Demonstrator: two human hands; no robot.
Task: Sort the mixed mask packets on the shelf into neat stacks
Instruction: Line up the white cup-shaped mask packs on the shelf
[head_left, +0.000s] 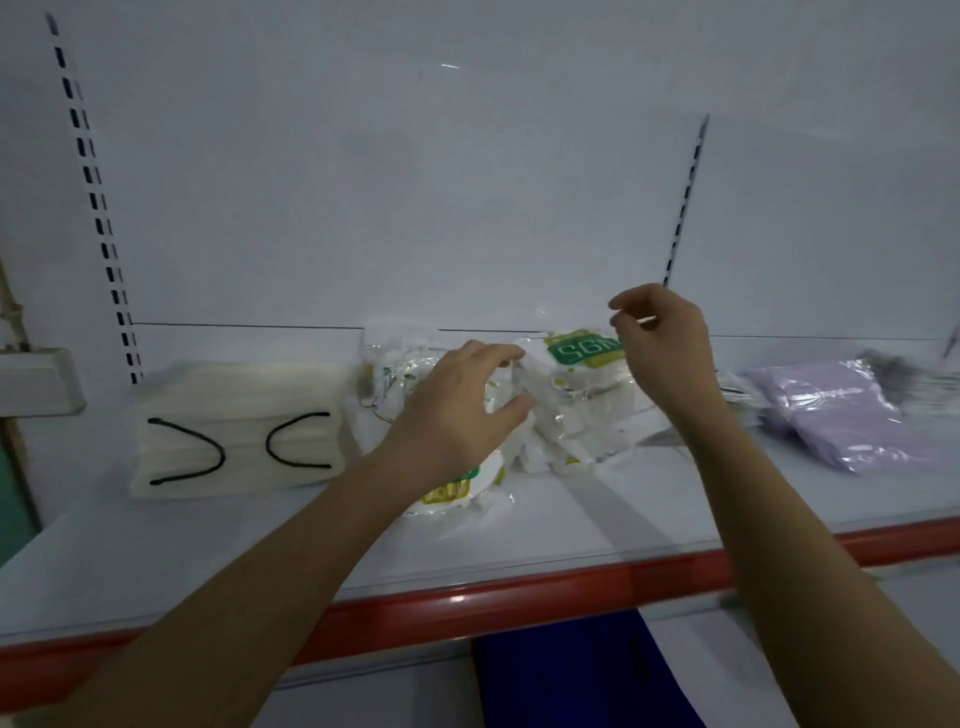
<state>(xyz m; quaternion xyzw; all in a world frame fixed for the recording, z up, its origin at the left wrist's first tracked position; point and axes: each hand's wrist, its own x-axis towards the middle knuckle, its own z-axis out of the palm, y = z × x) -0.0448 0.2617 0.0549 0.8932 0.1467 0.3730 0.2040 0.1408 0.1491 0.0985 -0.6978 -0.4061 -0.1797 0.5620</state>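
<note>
While both arms reach over the shelf's (519, 525) red front edge, the left hand (457, 410) curls over the white packets (576, 410) heaped mid-shelf against the back, fingers touching them. The right hand (662, 345) hovers above the heap, fingers loosely bent, holding nothing I can see. A neat white stack (234, 426) sits toward the left end, purple packets (841, 415) toward the right.

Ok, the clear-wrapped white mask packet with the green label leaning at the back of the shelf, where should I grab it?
Take the clear-wrapped white mask packet with the green label by its raised top edge, coming from above and slightly right. It is tilted up on the heap of similar packets, so that edge looks free. The right hand hovers there holding nothing; the left hand is over the packets to its left.
</note>
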